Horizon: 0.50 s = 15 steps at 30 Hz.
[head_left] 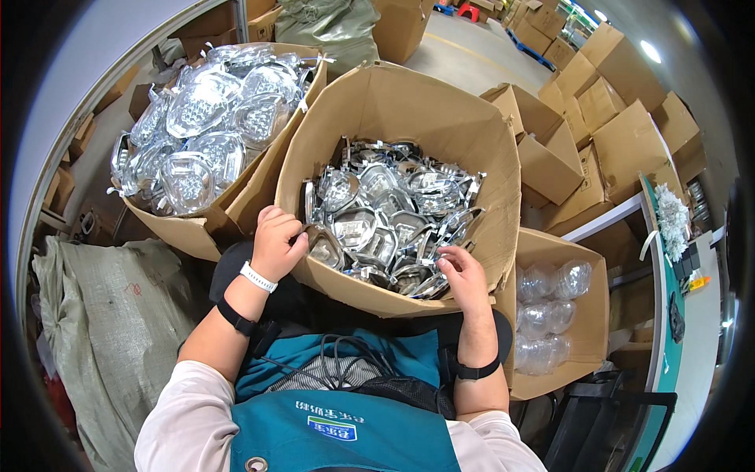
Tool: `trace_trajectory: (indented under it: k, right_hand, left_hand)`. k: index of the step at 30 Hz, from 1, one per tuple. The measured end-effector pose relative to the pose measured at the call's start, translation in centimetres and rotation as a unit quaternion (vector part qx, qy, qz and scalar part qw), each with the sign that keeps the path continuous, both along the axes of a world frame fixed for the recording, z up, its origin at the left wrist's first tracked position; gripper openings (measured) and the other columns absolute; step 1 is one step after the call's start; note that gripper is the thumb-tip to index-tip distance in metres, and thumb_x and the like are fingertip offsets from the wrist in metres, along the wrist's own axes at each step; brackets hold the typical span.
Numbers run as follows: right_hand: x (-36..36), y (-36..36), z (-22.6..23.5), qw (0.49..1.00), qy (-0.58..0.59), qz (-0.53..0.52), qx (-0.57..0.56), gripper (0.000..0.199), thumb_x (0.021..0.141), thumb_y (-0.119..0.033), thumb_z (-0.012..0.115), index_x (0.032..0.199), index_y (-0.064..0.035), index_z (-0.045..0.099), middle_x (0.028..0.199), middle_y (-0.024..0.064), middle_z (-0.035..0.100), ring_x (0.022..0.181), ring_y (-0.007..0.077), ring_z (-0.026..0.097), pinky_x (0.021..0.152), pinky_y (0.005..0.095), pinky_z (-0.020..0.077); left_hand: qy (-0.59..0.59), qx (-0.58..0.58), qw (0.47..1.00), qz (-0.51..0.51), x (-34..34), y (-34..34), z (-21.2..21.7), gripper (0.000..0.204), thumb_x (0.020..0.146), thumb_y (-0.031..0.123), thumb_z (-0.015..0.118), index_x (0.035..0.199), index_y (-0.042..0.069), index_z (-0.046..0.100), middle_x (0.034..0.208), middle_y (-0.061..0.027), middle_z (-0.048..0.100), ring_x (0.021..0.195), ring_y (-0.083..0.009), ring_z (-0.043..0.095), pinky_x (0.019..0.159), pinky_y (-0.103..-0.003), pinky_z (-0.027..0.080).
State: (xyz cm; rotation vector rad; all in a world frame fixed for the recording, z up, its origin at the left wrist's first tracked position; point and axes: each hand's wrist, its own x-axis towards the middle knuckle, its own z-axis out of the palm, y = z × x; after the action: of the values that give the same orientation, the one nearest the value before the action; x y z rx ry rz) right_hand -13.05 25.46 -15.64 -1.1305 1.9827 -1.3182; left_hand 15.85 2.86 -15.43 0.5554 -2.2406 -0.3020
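Note:
A large cardboard box [393, 102] stands before me, loosely filled with shiny silver lamp-like parts [377, 181] that have clear, rounded faces. My left hand [277, 242] is at the box's left front edge. Its fingers are curled, with thumb and forefinger at the rim of one dark-edged lamp part [324, 247]; the exact grip is partly hidden. Over the right front of the pile hovers my right hand [465, 275], fingers loosely bent and apart, close to the parts beneath. I see nothing held in it.
At the left, another cardboard box [177, 230] is heaped with similar clear and silver parts [208, 102]. A box of clear plastic domes [543, 303] sits at the right. Green woven sacks [118, 330] lie at the left; stacked cartons [629, 149] and a green-edged bench [657, 315] stand rightward.

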Motion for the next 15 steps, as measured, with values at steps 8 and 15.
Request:
trace_trajectory:
  k: [8,15]
  right_hand:
    - [0.04,-0.03,-0.02,1.0,0.004,-0.001,-0.004,0.024,0.088,-0.013,0.066,0.109,-0.0027,0.064,0.083,0.0063,0.066,0.078,0.0127,0.062,0.071,0.0271,0.0492]
    - [0.04,-0.04,-0.01,1.0,-0.015,-0.003,-0.007,0.023,0.088,-0.01,0.066,0.11,-0.0019,0.064,0.085,0.006,0.067,0.079,0.0124,0.062,0.072,0.0267,0.0495]
  left_hand:
    - [-0.002,0.006,1.0,-0.002,0.0,-0.13,-0.03,0.018,0.07,0.013,0.065,0.061,0.005,0.051,0.063,-0.0084,0.049,0.07,-0.0288,0.049,0.084,-0.041,0.04]
    - [0.0,0.007,1.0,-0.002,-0.01,-0.13,-0.14,0.018,0.07,0.013,0.065,0.062,0.005,0.052,0.063,-0.0084,0.049,0.071,-0.0287,0.05,0.085,-0.04,0.04]
